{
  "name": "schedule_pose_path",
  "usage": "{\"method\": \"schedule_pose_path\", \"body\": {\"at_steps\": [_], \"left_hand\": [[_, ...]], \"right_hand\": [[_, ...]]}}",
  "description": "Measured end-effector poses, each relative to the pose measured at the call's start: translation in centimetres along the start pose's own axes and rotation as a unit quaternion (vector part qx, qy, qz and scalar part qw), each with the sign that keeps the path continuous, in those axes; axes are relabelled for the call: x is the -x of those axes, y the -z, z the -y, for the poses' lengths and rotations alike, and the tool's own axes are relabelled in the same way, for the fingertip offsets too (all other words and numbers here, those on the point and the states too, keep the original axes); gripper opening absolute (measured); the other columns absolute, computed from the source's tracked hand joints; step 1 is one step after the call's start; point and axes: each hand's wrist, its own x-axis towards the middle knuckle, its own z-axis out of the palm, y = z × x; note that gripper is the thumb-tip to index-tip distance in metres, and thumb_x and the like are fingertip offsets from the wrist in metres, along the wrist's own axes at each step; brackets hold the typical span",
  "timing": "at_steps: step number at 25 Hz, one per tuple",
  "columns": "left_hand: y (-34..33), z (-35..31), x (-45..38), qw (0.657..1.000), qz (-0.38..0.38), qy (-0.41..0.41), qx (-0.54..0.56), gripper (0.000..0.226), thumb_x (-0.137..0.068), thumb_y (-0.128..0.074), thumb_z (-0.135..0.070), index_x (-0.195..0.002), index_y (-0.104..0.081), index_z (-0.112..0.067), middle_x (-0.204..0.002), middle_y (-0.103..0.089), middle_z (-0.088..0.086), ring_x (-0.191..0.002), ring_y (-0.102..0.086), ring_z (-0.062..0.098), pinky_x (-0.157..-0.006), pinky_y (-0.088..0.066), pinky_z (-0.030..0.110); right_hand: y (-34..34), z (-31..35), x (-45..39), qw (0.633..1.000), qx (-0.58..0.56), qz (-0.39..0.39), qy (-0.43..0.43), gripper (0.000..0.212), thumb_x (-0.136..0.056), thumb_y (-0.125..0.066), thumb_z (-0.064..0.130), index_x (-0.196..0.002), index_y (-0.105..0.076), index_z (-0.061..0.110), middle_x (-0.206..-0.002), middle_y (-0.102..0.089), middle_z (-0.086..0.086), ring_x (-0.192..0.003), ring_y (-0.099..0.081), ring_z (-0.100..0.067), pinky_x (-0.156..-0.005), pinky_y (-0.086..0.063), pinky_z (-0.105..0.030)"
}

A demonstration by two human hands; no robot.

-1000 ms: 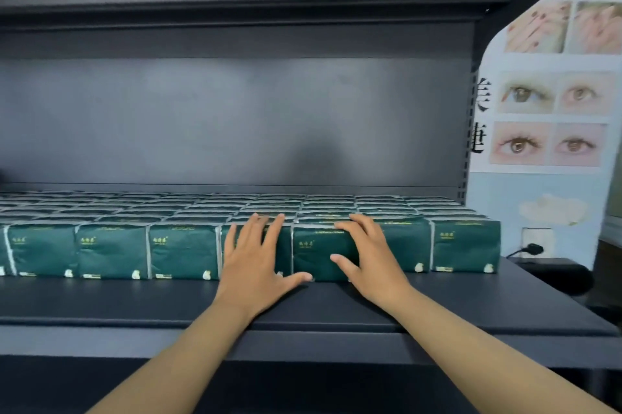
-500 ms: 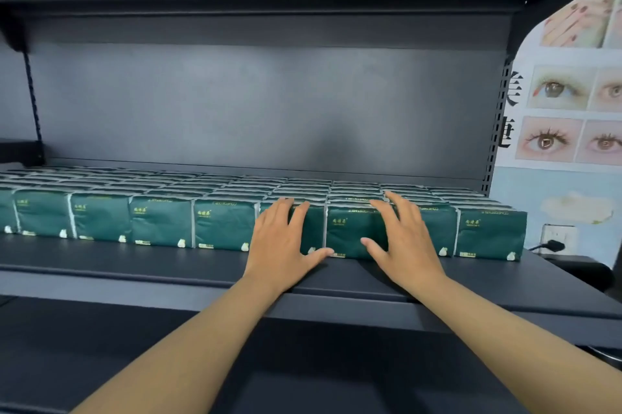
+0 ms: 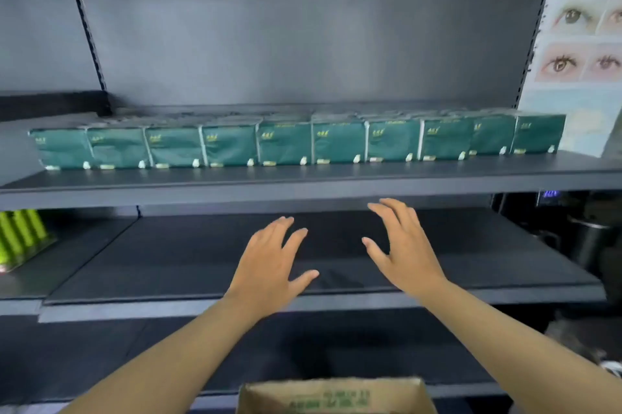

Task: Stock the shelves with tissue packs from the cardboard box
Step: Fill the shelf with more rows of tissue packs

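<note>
While both hands, left hand [image 3: 269,265] and right hand [image 3: 405,253], hang released below the tissue packs [image 3: 286,144], that row looks full; cardboard box [image 3: 333,396] waits.

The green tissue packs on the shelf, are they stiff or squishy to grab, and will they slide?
The green tissue packs are probably soft: their wrapping shows creases. The film looks glossy, so likely slippery against the smooth shelf. They stand as low, flat-sided blocks, so they should slide rather than tip or roll.
</note>
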Motion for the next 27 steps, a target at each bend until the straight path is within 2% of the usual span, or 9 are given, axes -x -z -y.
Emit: {"method": "schedule_pose_path", "body": {"at_steps": [5,10,13,16,18,20,21,24,27], "left_hand": [[-5.3,3.8,9.8,0.989,0.134,0.044,0.049,0.069,-0.079,-0.059,-0.062,-0.130,-0.055,-0.015,-0.135,-0.051,0.013,-0.125,-0.049,0.029,-0.098,-0.043,0.041],[-12.8,5.1,17.6,0.962,0.228,0.104,0.110,0.071,-0.089,-0.048,-0.058,-0.146,-0.031,-0.019,-0.153,-0.025,0.008,-0.141,-0.023,0.024,-0.112,-0.024,0.037],[-17.2,4.6,23.2,0.932,0.307,0.149,0.123,0.070,-0.086,-0.051,-0.060,-0.143,-0.037,-0.021,-0.150,-0.032,0.008,-0.138,-0.031,0.027,-0.108,-0.032,0.040],[-21.8,4.8,26.7,0.910,0.375,0.145,0.103,0.069,-0.075,-0.050,-0.068,-0.124,-0.061,-0.021,-0.133,-0.054,0.015,-0.120,-0.054,0.034,-0.088,-0.049,0.046],[-24.1,5.5,27.4,0.906,0.381,0.156,0.097,0.073,-0.078,-0.037,-0.073,-0.129,-0.056,-0.026,-0.142,-0.045,0.015,-0.129,-0.045,0.034,-0.095,-0.045,0.047],[-26.5,6.1,28.3,0.908,0.375,0.157,0.105,0.080,-0.080,-0.028,-0.078,-0.144,-0.034,-0.031,-0.156,-0.019,0.011,-0.144,-0.018,0.030,-0.111,-0.027,0.046],[-27.6,6.2,29.0,0.914,0.355,0.159,0.117,0.084,-0.078,-0.019,-0.081,-0.146,-0.027,-0.033,-0.158,-0.013,0.008,-0.145,-0.012,0.029,-0.113,-0.021,0.044],[-29.7,6.2,30.9,0.918,0.318,0.174,0.158,0.090,-0.075,0.005,-0.083,-0.147,-0.022,-0.036,-0.158,-0.012,0.005,-0.146,-0.009,0.026,-0.110,-0.010,0.038],[-30.7,6.0,31.9,0.906,0.312,0.192,0.211,0.083,-0.077,0.003,-0.080,-0.146,-0.017,-0.038,-0.158,-0.009,0.001,-0.146,-0.003,0.020,-0.109,-0.003,0.034]], "right_hand": [[-7.3,6.0,5.8,0.996,-0.007,0.080,-0.036,0.052,-0.088,-0.060,0.029,-0.136,-0.042,0.017,-0.140,-0.037,0.000,-0.127,-0.034,-0.018,-0.103,-0.038,-0.036],[-15.6,6.2,11.9,0.985,-0.022,0.164,-0.057,0.050,-0.091,-0.056,0.032,-0.136,-0.041,0.018,-0.139,-0.037,-0.001,-0.127,-0.032,-0.018,-0.104,-0.036,-0.034],[-20.9,5.1,17.0,0.971,-0.042,0.224,-0.078,0.050,-0.090,-0.057,0.030,-0.136,-0.042,0.017,-0.139,-0.038,-0.002,-0.129,-0.032,-0.018,-0.106,-0.035,-0.036],[-26.6,3.8,21.8,0.952,-0.078,0.277,-0.108,0.050,-0.090,-0.057,0.035,-0.135,-0.043,0.019,-0.139,-0.038,0.001,-0.131,-0.029,-0.015,-0.109,-0.030,-0.035],[-29.9,3.1,24.5,0.942,-0.092,0.297,-0.129,0.050,-0.089,-0.056,0.042,-0.134,-0.043,0.023,-0.139,-0.037,0.006,-0.133,-0.026,-0.013,-0.111,-0.026,-0.035],[-33.0,2.8,26.6,0.934,-0.095,0.313,-0.144,0.050,-0.088,-0.057,0.044,-0.134,-0.042,0.027,-0.138,-0.035,0.011,-0.134,-0.023,-0.010,-0.115,-0.014,-0.029],[-34.2,2.7,27.4,0.929,-0.101,0.323,-0.148,0.050,-0.088,-0.058,0.043,-0.134,-0.043,0.027,-0.137,-0.035,0.012,-0.134,-0.023,-0.009,-0.115,-0.011,-0.025],[-38.0,2.5,29.0,0.920,-0.122,0.342,-0.145,0.050,-0.087,-0.063,0.038,-0.132,-0.048,0.022,-0.136,-0.043,0.003,-0.131,-0.031,-0.015,-0.111,-0.027,-0.033],[-41.3,2.0,30.0,0.922,-0.124,0.343,-0.128,0.049,-0.081,-0.071,0.030,-0.126,-0.054,0.018,-0.128,-0.050,-0.006,-0.123,-0.043,-0.024,-0.104,-0.037,-0.040]]}}
